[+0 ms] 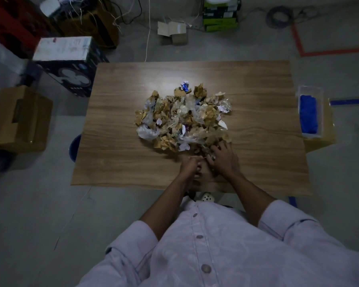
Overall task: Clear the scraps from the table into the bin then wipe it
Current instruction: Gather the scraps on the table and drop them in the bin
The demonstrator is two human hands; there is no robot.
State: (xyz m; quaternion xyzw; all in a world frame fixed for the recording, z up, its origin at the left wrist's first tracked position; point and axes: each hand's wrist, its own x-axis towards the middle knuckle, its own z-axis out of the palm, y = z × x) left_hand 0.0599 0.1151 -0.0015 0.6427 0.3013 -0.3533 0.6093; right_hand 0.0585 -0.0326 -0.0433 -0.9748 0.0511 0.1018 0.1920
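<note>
A heap of scraps (182, 117), brown paper, clear plastic and white bits, lies in the middle of the wooden table (120, 158). My right hand (222, 157) rests palm down on the heap's near right edge, fingers spread over some scraps. My left hand (190, 166) is curled just beside it near the table's front edge; what it holds is hidden. The blue rim of a bin (73, 148) peeks out under the table's left edge. A blue cloth (308, 113) lies in a clear tray (319, 94) to the right of the table.
Cardboard boxes (19, 119) stand on the floor at the left, a dark printed box (71, 65) at the table's far left corner. Cables and small boxes (172, 31) lie on the floor beyond. The tray rests on a cardboard box (330, 131).
</note>
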